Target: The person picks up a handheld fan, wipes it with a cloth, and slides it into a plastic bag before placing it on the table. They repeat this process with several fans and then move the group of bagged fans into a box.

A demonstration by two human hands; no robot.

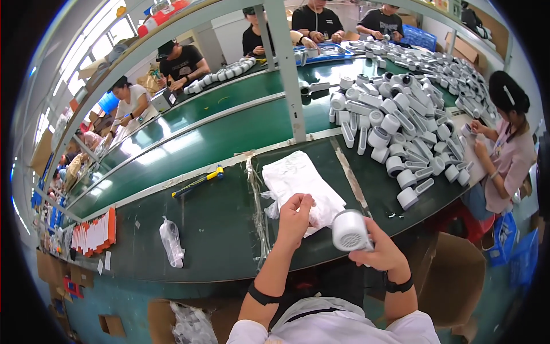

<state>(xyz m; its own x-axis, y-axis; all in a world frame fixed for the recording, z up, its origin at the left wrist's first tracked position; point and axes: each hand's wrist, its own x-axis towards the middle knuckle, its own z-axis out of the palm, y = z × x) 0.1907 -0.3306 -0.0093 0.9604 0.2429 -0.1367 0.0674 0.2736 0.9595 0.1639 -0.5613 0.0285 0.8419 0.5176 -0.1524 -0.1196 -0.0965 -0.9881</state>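
Note:
My right hand (381, 246) is closed around a grey-white hair dryer (349, 230), its round vented end turned toward me. My left hand (295, 218) is closed in a pinch at the near edge of a stack of thin white plastic bags (301, 178); a bit of clear film shows below the fingertips. The stack lies on the dark green tabletop (220, 229), just beyond my hands. To the left rests a hair dryer wrapped in a clear bag (171, 242).
A heap of hair dryers (395, 120) fills the right of the bench, near a seated person (510, 149). A yellow-and-black hammer-like tool (199, 182) and orange-white boxes (94, 232) lie left. A metal post (286, 74) rises ahead. Cardboard boxes (450, 275) stand below the bench.

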